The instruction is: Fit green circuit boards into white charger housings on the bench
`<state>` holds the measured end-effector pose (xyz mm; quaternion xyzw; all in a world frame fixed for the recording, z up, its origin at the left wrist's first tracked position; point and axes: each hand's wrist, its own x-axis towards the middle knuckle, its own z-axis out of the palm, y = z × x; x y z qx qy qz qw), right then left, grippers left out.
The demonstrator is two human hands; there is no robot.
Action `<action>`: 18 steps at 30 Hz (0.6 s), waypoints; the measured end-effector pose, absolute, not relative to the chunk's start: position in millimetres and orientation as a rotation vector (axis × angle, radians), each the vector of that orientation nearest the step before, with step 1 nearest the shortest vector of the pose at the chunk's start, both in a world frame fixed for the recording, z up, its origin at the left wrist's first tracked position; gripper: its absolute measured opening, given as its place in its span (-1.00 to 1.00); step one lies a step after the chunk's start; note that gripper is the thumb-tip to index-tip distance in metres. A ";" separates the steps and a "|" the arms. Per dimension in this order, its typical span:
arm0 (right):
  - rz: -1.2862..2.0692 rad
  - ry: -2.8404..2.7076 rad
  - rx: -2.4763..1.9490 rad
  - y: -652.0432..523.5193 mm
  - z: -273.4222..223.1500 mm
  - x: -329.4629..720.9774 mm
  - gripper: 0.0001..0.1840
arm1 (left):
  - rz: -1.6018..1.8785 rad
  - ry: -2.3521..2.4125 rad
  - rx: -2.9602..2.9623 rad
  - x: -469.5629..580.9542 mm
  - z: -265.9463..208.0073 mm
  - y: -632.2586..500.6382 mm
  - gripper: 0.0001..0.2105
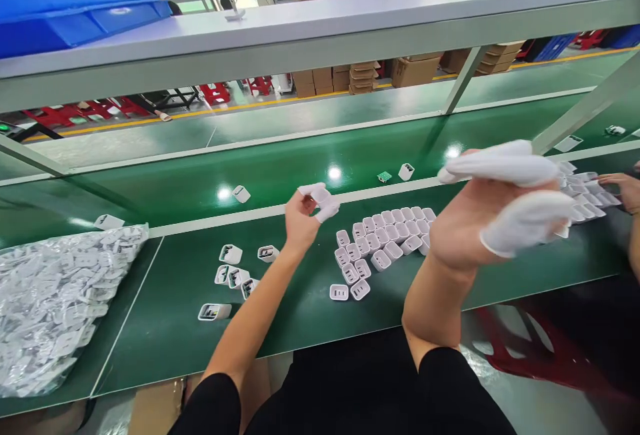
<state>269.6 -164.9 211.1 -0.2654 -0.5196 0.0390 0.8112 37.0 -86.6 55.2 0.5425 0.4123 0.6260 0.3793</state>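
My left hand (305, 212), white finger cots on its fingertips, is closed in a pinch around a small white plastic piece (321, 197) above the middle of the bench. White cots also cover the fingers of my right hand (475, 215). It is raised close to the camera, slightly blurred, thumb and fingers apart with nothing visible between them. Below and between my hands, white charger housings (373, 242) stand in rows, slots showing inside. Left of my left forearm, several more white housings (230, 254) have circuit boards showing in their openings.
A clear bag of white parts (65, 308) lies at left. A green circuit board (385, 176) and a housing (406, 171) rest on the green belt (300, 178). A shelf (320, 28) crosses above, carrying a blue bin (75, 5). Another person's hand (623, 188) is at right.
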 end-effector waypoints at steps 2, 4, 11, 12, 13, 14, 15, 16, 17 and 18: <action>0.038 -1.118 -0.593 -145.9 209.6 268.3 -0.52 | 1.486 1.184 1.317 57.0 33.7 -89.7 -0.36; 0.216 -1.243 -0.695 -115.8 195.6 278.5 -0.36 | 1.398 1.316 1.277 65.1 11.2 -84.7 -0.37; 0.367 -1.822 -1.661 13.6 97.6 312.2 -0.52 | 1.345 1.453 1.259 62.2 -30.6 -71.4 -0.57; 0.353 -1.862 -1.720 24.7 85.0 310.6 -0.57 | 1.335 1.456 1.262 62.7 -32.0 -70.7 -0.61; 0.341 -1.898 -1.765 33.1 73.7 308.2 -0.59 | 1.324 1.455 1.265 63.4 -32.9 -70.0 -0.63; 0.327 -1.935 -1.812 39.1 63.7 305.4 -0.58 | 1.315 1.453 1.268 64.0 -33.5 -69.1 -0.65; 0.315 -1.972 -1.857 43.5 54.9 302.8 -0.53 | 1.312 1.450 1.269 64.3 -33.9 -68.3 -0.66; 0.305 -2.007 -1.897 46.7 47.3 300.4 -0.48 | 1.318 1.451 1.270 64.4 -34.2 -67.6 -0.67; 0.297 -2.041 -1.927 49.2 40.7 298.4 -0.43 | 1.329 1.453 1.270 64.2 -34.5 -67.1 -0.67; 0.290 -2.087 -1.946 51.3 35.1 296.7 -0.41 | 1.346 1.457 1.270 64.0 -34.8 -66.9 -0.67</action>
